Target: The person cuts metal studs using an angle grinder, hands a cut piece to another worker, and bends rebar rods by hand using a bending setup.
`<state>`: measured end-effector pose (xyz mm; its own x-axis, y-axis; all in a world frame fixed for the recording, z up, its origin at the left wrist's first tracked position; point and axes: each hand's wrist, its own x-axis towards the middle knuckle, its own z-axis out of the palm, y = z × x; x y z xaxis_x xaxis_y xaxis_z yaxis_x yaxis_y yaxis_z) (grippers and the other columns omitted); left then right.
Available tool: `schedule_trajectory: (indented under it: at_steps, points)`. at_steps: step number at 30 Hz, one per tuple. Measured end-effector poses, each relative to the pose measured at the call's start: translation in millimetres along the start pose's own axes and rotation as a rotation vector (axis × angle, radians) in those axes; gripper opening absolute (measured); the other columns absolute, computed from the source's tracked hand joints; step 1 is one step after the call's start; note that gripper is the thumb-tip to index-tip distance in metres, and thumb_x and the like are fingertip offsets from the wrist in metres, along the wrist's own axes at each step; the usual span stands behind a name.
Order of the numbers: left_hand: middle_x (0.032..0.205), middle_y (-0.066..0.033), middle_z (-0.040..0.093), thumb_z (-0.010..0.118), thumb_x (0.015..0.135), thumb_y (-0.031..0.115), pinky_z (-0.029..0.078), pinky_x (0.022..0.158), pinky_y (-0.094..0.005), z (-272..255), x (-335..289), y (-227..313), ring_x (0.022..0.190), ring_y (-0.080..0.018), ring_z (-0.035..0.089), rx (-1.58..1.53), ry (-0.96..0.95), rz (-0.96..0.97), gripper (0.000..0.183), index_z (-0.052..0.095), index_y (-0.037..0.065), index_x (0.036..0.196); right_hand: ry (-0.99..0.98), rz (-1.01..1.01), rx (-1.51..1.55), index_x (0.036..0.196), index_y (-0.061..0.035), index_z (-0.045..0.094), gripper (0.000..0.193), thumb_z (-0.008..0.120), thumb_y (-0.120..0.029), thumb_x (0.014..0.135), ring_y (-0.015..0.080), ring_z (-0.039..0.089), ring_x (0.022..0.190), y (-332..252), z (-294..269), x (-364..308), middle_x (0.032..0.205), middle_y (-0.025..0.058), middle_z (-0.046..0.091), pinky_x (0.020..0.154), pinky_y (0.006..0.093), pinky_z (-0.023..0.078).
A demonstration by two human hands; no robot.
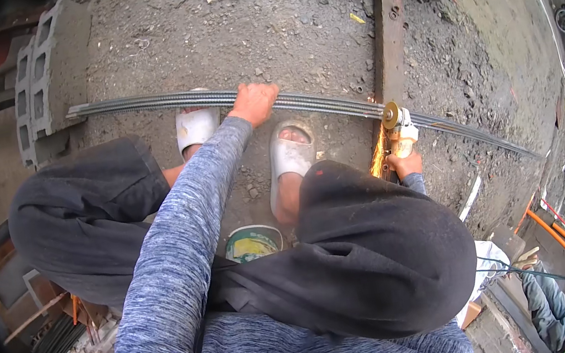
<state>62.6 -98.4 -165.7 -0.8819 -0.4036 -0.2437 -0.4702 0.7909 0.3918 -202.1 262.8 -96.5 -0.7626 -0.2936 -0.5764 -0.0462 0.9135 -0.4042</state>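
Hollow concrete blocks (70,62) stand at ten o'clock. Beside them begins a bundle of steel reinforcing bars (319,103), running to three o'clock. A green-and-white bucket (254,242) sits near seven. At twelve, the left hand (255,103) has its fingers curled over the bars. Near three, orange sparks (378,152) stream from the angle grinder (405,136), its body gripped by the right hand's (406,163) fingers.

Metal rods (330,102) across brown beam (388,31)

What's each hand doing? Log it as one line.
left hand: gripping metal rods | right hand: holding angle grinder | disc: at metal rods, sparks flying
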Motion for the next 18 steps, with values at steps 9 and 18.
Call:
schedule_trajectory:
  at_steps: [9,18]
  points:
    - [0.088,-0.0119,0.07,0.057,0.084,0.008,0.046,0.081,-0.0541,2.2,2.9,0.7,0.09,-0.0351,0.068,0.026,-0.005,0.014,0.016,0.058,0.011,0.1,0.075,-0.079,-0.119,0.094,0.0062,0.067,0.043,0.079,-0.023,0.065,0.0221,0.072,0.064,24.4,3.6,-12.8,0.079,0.0158,0.073,0.062,0.036,0.058]
    - [0.09,-0.0124,0.071,0.059,0.083,0.006,0.046,0.082,-0.0536,-0.4,2.4,0.3,0.091,-0.0356,0.068,0.026,-0.028,0.018,0.017,0.058,0.01,0.099,0.025,0.021,-0.066,0.097,0.0069,0.068,0.048,0.079,-0.027,0.066,0.0242,0.073,0.072,-2.2,2.7,-7.3,0.081,0.0155,0.074,0.067,0.0379,0.057]
